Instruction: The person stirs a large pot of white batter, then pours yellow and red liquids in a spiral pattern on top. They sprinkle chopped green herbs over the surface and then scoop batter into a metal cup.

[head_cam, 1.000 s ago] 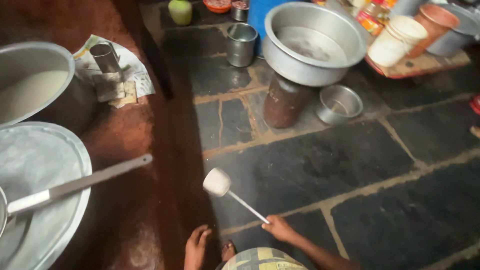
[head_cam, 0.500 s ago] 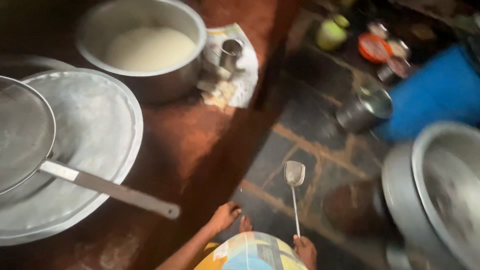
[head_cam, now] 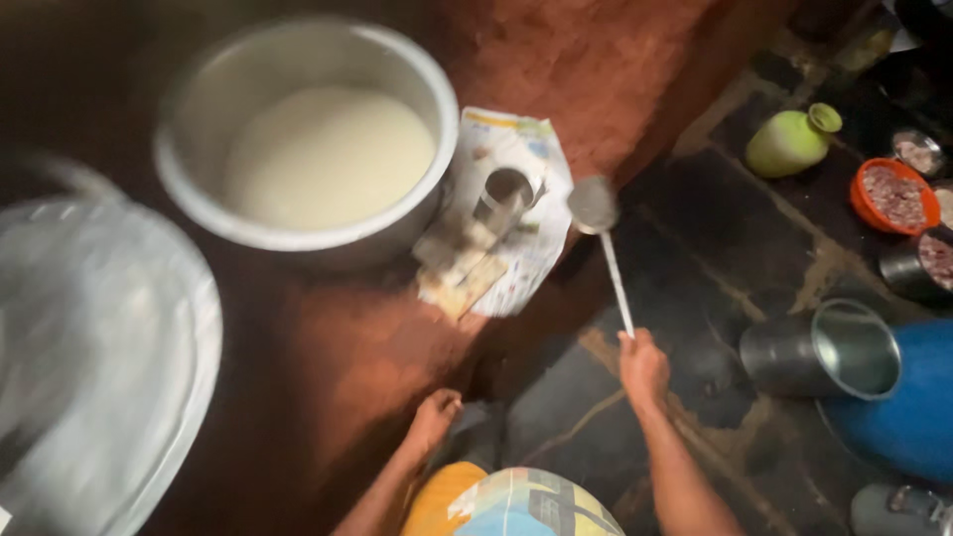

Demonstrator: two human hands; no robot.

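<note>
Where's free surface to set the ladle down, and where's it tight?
Free: dark stone floor between the ladle held by the right hand, the green jug and the steel tumbler. Also red clay below the big pot, beside the left hand. Crowded: newspaper with cup; far-right bowls.

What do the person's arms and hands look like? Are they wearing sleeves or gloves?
Both arms are bare, with no sleeves in view. The left hand and right hand wear no gloves, and no rings, bangles or watch can be made out in this slightly blurred view. Lower down, a bit of colourful patterned cloth in yellow, blue and white shows.
</note>
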